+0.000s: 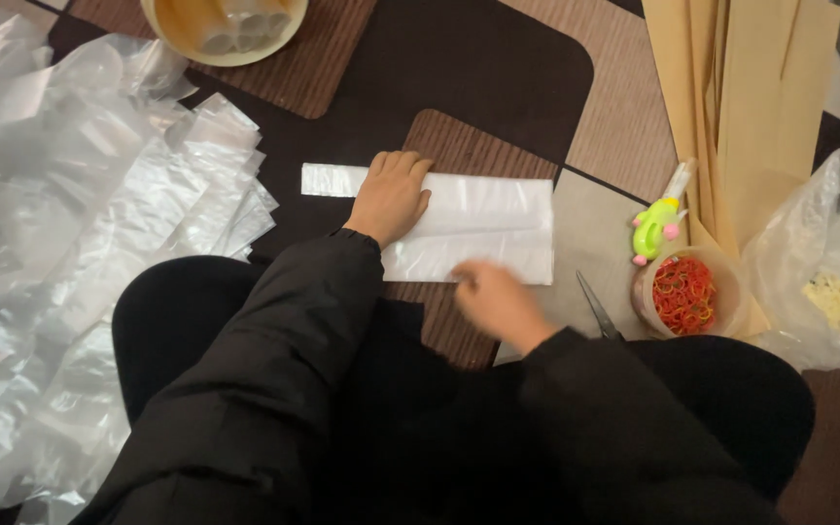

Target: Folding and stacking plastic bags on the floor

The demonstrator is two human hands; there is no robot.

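We press our left hand (390,196) flat, fingers together, on the clear plastic bag (483,228) lying on the patterned floor mat (517,78), while our right hand (498,303) is blurred at the bag's near edge, so we cannot tell whether it pinches the plastic or only touches it. Just beyond the right hand lie scissors (597,306), then a tub of red rubber bands (684,292), a small green dispenser (655,228) and tan paper strips (746,107); well out from the left hand spreads a heap of clear bags (70,243).
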